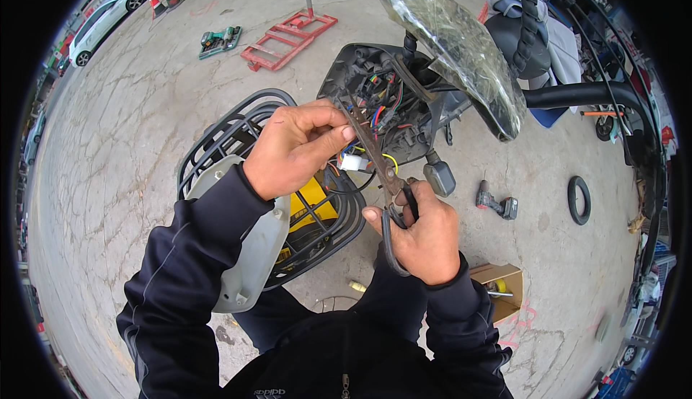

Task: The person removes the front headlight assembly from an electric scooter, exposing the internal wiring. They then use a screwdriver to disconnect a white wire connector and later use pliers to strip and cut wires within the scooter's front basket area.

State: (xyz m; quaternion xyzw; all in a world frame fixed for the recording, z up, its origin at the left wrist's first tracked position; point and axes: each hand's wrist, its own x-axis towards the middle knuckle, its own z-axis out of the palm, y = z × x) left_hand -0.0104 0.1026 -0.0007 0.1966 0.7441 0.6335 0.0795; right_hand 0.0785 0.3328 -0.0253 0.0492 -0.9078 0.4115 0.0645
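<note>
My right hand (430,238) grips a pair of worn scissors (380,160) by its black handles, with the rusty blades pointing up and left. Close against those blades, my left hand (294,148) pinches with thumb and forefinger. What lies between these fingertips is hidden. Just beyond both hands, a black housing (351,58) stands open, showing a tangle of coloured wires (388,96). A white plug connector (354,162) hangs by the blades, near a looped yellow wire (391,160).
A black metal basket (198,150) with a yellow item (308,203) inside and a pale panel (249,273) lie below my left arm. A glossy panel (461,53) rises at upper right. On the ground are a drill (496,201), tyre (572,201), cardboard box (510,281) and red frame (287,41).
</note>
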